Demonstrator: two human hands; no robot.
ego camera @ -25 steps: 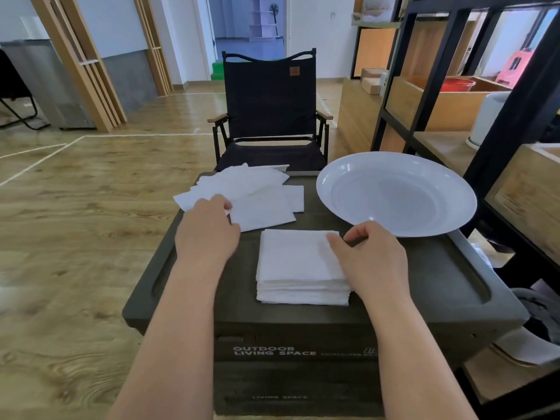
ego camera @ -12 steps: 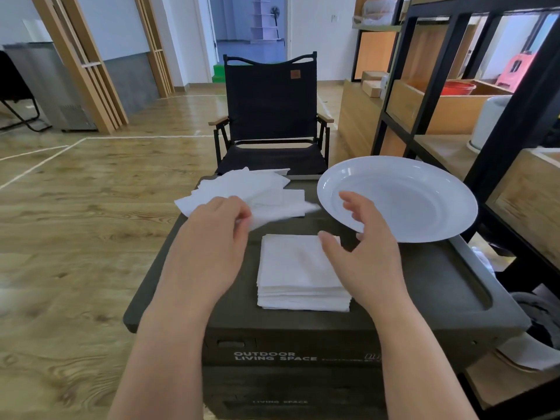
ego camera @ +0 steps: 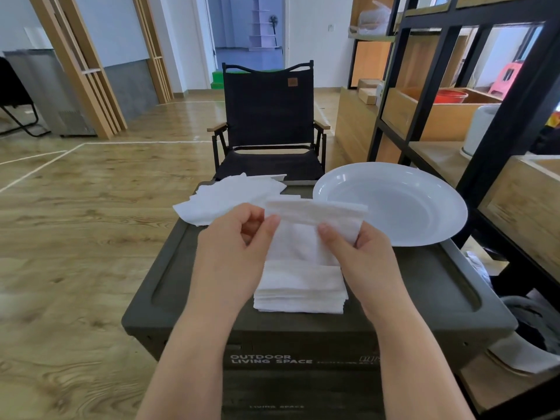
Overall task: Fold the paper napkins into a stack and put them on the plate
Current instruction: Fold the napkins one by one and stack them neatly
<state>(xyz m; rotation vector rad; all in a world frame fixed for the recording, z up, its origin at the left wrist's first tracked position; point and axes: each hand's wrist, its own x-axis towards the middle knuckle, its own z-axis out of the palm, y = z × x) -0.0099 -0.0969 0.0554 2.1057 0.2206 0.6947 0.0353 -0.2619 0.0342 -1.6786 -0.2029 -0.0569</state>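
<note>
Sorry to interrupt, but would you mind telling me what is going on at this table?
A person is folding paper napkins. Both the left hand and the right hand pinch one napkin in the air above a folded stack on the dark table. Unfolded napkins lie behind, and the white plate holds nothing yet.

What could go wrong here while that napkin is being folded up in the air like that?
The napkin is thin, pinched between the left hand and right hand; it might tear or fold crooked. The folded stack sits right beneath, so a wrist could nudge it askew. The plate overhangs the table's far right edge; a bump might tip it.
</note>
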